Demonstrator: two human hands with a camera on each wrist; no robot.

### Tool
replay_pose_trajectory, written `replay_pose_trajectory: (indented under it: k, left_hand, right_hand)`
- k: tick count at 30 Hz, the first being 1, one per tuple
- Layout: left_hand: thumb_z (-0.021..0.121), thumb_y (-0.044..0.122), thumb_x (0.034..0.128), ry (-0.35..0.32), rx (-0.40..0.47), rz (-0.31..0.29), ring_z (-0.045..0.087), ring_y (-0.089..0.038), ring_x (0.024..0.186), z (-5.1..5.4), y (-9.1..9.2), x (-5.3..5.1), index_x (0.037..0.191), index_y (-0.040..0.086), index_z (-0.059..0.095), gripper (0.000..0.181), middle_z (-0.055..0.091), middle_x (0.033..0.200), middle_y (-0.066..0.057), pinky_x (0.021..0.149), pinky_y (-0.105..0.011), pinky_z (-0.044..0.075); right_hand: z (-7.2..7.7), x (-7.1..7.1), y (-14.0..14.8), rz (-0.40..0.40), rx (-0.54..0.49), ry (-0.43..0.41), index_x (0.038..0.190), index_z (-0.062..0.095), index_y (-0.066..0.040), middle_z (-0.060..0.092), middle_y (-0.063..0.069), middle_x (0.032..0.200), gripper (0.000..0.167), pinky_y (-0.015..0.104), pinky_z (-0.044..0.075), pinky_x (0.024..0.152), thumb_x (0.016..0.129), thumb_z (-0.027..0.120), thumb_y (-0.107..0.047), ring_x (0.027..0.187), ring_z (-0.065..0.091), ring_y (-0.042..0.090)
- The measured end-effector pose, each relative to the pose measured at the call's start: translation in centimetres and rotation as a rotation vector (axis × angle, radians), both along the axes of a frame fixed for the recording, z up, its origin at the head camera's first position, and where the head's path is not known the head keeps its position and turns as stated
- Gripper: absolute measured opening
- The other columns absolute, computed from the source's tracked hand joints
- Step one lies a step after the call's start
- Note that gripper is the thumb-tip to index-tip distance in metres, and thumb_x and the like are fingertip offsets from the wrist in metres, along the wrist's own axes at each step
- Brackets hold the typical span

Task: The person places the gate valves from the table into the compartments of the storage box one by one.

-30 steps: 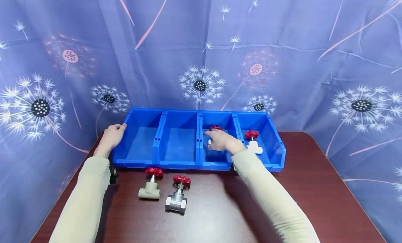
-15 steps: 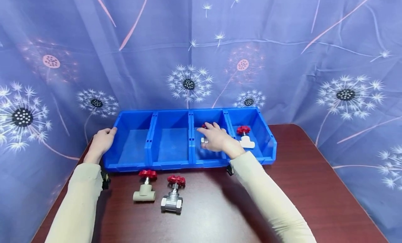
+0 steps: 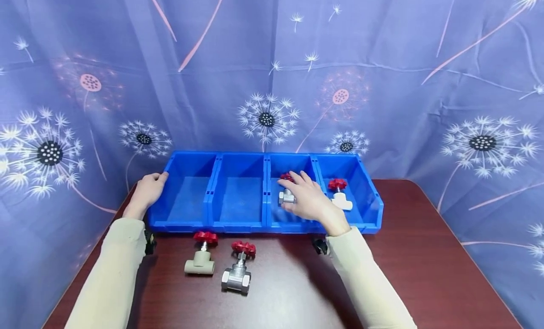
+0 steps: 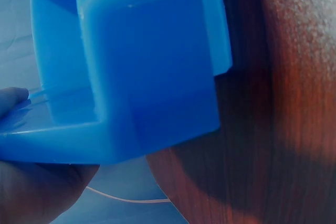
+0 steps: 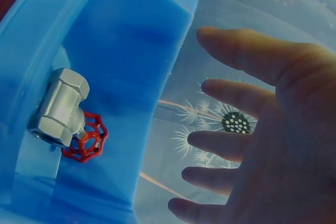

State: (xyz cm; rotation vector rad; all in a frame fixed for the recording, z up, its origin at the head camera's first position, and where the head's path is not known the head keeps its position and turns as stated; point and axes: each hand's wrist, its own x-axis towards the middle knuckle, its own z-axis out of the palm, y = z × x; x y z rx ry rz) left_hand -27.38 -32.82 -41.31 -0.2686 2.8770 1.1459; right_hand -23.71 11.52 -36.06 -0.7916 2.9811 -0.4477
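Observation:
A blue storage bin (image 3: 238,223) with a row of compartments stands at the back of the table. My left hand (image 3: 148,193) grips its left side wall; in the left wrist view the wall lies between thumb and fingers (image 4: 37,190). Above the third compartment hovers my right hand (image 3: 310,200), its fingers spread and holding nothing. Below it, inside that compartment, lies a metal gate valve (image 5: 63,106) with a red handwheel (image 5: 89,140), partly hidden by the hand in the head view. A white valve (image 3: 341,201) with a red handwheel sits in the rightmost compartment.
In front of the bin, on the dark red table (image 3: 289,291), stand a beige valve (image 3: 200,263) and a silver metal valve (image 3: 236,278), both with red handwheels. A patterned blue curtain (image 3: 221,83) hangs behind and at the sides.
My right hand has let go of the metal valve in the third compartment; its fingers have spread and it has drawn back up and right. The left hand stays on the bin wall.

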Motion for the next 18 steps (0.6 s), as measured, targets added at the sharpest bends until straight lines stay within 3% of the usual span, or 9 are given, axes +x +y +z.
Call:
replay_pose_trajectory:
  k: [7,12,18]
  left_hand:
    - [0.022,0.055,0.1032,0.004,-0.001,0.001,0.051,-0.044,0.112,0.0,0.1,0.1,0.132,-0.004,0.048,0.071,0.050,0.128,-0.032,0.087,-0.055,0.043]
    - [0.022,0.054,0.1035,0.009,-0.008,0.001,0.050,-0.047,0.116,0.0,0.0,0.1,0.136,-0.006,0.046,0.072,0.048,0.133,-0.033,0.091,-0.058,0.042]
    - [0.025,0.051,0.1043,0.043,-0.036,0.007,0.051,-0.047,0.114,-0.1,-0.1,-0.1,0.133,-0.005,0.050,0.068,0.051,0.129,-0.034,0.088,-0.057,0.042]
  right_hand:
    - [-0.3,1.1,1.0,0.002,-0.044,0.012,0.146,0.047,-0.017,0.028,0.019,0.156,0.064,0.069,0.019,0.106,0.089,0.073,-0.031,0.143,0.015,0.046]
    - [-0.5,1.8,2.2,0.004,-0.043,0.019,0.145,0.048,-0.014,0.029,0.021,0.155,0.063,0.071,0.020,0.105,0.089,0.073,-0.030,0.143,0.015,0.047]
    - [-0.6,2.0,4.6,-0.037,-0.038,0.042,0.145,0.048,-0.012,0.030,0.023,0.154,0.062,0.072,0.020,0.103,0.090,0.071,-0.030,0.142,0.017,0.048]
